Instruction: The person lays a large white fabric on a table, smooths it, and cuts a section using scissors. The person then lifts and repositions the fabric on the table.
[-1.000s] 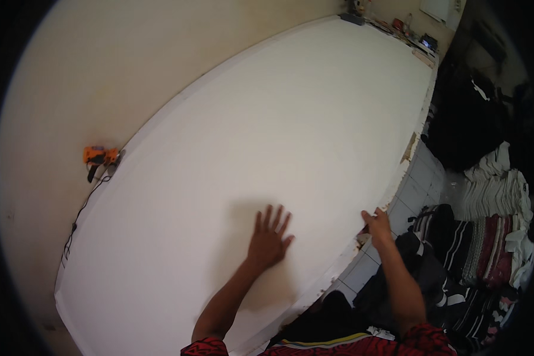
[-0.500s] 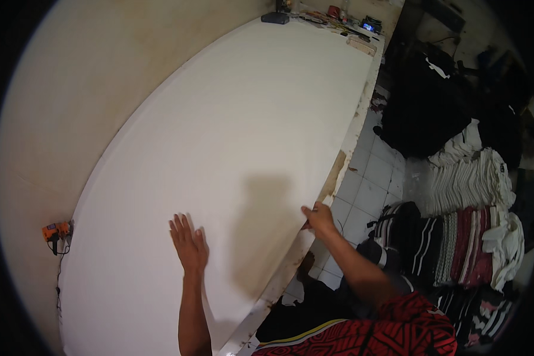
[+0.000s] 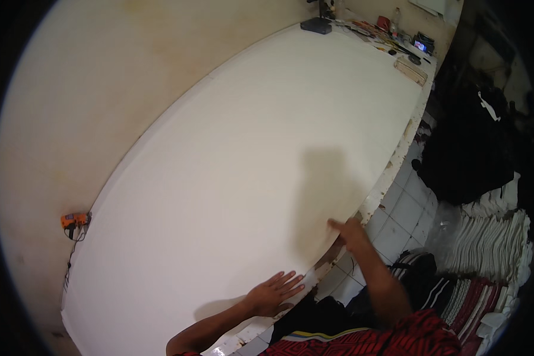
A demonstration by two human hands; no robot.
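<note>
A large white cloth (image 3: 231, 178) lies spread over a long table. My left hand (image 3: 275, 293) rests flat on it close to the near edge, fingers spread. My right hand (image 3: 355, 234) is farther along that same edge, with its thumb side over the cloth and the other fingers curled at the border, closed on the cloth's edge. Part of those curled fingers is hidden. The worn, stained table edge (image 3: 391, 172) shows beyond the right hand.
An orange and black device (image 3: 74, 222) with a cord is at the wall on the left. A dark block (image 3: 316, 25), small tools, a bottle (image 3: 396, 22) and a lit phone (image 3: 420, 46) crowd the far end. Folded striped garments (image 3: 457, 302) and white stacks (image 3: 486, 243) stand on the right.
My left hand has moved right across the cloth to the near edge. My right hand stays at the edge. The view has shifted left, so the scene sits farther right.
</note>
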